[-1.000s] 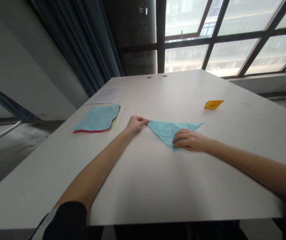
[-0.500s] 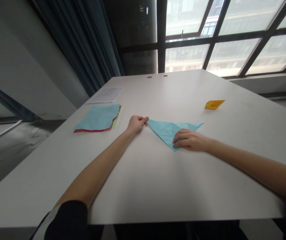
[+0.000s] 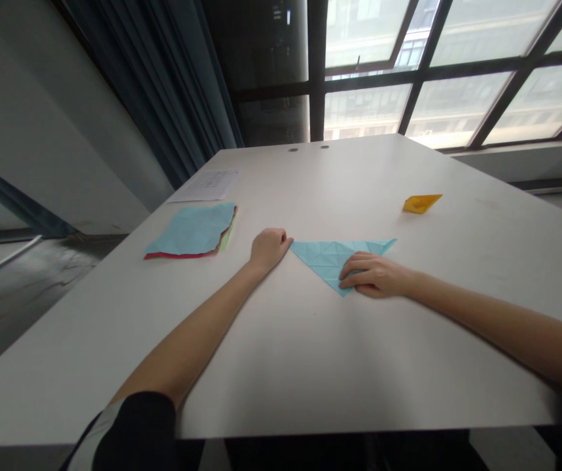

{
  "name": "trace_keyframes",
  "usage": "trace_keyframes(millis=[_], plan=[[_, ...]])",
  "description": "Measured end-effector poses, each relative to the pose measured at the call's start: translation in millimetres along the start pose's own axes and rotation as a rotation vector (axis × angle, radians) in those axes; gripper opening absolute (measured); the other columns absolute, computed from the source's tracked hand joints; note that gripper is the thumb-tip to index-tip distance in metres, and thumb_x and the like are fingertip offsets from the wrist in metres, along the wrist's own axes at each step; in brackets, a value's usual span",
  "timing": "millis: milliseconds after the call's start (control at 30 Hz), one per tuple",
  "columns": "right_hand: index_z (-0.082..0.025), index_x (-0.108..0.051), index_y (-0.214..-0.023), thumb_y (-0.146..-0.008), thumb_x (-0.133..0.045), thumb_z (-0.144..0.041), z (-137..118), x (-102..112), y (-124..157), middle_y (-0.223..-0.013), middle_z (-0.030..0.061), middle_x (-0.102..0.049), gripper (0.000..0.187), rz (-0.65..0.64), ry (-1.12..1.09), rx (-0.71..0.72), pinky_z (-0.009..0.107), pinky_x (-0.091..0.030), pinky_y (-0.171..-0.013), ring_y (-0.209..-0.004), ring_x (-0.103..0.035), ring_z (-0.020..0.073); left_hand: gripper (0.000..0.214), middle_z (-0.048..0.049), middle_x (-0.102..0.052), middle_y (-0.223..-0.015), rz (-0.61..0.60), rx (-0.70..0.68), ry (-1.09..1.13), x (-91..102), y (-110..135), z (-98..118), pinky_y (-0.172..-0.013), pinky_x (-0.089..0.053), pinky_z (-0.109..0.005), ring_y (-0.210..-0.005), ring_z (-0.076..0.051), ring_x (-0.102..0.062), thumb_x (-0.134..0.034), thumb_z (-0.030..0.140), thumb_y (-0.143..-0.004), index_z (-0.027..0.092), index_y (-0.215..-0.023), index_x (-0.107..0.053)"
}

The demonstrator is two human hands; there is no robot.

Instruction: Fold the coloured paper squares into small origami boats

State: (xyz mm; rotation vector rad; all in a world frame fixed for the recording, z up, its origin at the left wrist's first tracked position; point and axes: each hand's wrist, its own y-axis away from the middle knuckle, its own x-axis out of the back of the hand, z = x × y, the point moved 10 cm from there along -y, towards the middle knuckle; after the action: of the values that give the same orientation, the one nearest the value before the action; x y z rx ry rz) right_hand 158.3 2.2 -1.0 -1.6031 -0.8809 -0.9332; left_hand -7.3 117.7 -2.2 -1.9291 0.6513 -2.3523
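Observation:
A light blue paper folded into a creased triangle (image 3: 332, 255) lies flat on the white table (image 3: 310, 340). My left hand (image 3: 268, 246) is curled closed at the triangle's left tip, its thumb touching the corner. Whether it pinches the paper I cannot tell. My right hand (image 3: 373, 275) rests with its fingers together, pressed flat on the triangle's lower right part, and covers that edge.
A stack of coloured sheets (image 3: 192, 232), blue on top, lies at the left. A white printed sheet (image 3: 207, 186) sits behind it. A small folded orange paper (image 3: 421, 203) lies at the far right. Windows and a dark curtain stand beyond the table.
My left hand has curled tighter against the triangle's left tip and the paper lies flatter. My right hand has stayed in place on the paper.

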Motion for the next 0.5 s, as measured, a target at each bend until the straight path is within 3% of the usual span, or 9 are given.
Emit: trace_keyframes(millis=[167, 367, 500], plan=[[-0.02, -0.064, -0.096, -0.086, -0.039, -0.016, 0.2, -0.3, -1.2, -0.093, 0.0092, -0.064, 0.027, -0.002, -0.007, 0.002, 0.034, -0.043, -0.081, -0.088, -0.055, 0.0165, 0.02, -0.0134, -0.06, -0.101, 0.077, -0.203, -0.127, 18.2, 9.1, 43.4, -0.079, -0.037, -0.038, -0.1, -0.027, -0.047, -0.046, 0.018, -0.083, 0.015, -0.086, -0.065], [-0.02, -0.063, -0.096, -0.083, -0.042, -0.013, 1.8, -1.9, 0.1, -0.092, 0.0081, -0.064, 0.027, -0.008, 0.003, -0.006, 0.034, -0.043, -0.08, -0.088, -0.055, 0.0167, 0.031, -0.0129, -0.063, -0.101, -0.13, -0.225, -0.042, -7.6, 24.4, 78.4, -0.082, -0.04, -0.035, -0.094, -0.023, -0.055, -0.04, 0.03, -0.087, 0.013, -0.098, -0.064], [-0.02, -0.064, -0.097, -0.083, -0.041, -0.013, 2.0, -2.8, 1.2, -0.093, 0.0081, -0.063, 0.027, -0.017, 0.013, 0.003, 0.034, -0.043, -0.08, -0.087, -0.054, 0.0163, 0.045, -0.0199, -0.051, -0.125, -0.217, -0.121, -0.052, -24.2, 35.9, 83.0, -0.092, -0.037, -0.041, -0.115, -0.031, -0.046, -0.037, 0.035, -0.088, 0.007, -0.119, -0.052]])
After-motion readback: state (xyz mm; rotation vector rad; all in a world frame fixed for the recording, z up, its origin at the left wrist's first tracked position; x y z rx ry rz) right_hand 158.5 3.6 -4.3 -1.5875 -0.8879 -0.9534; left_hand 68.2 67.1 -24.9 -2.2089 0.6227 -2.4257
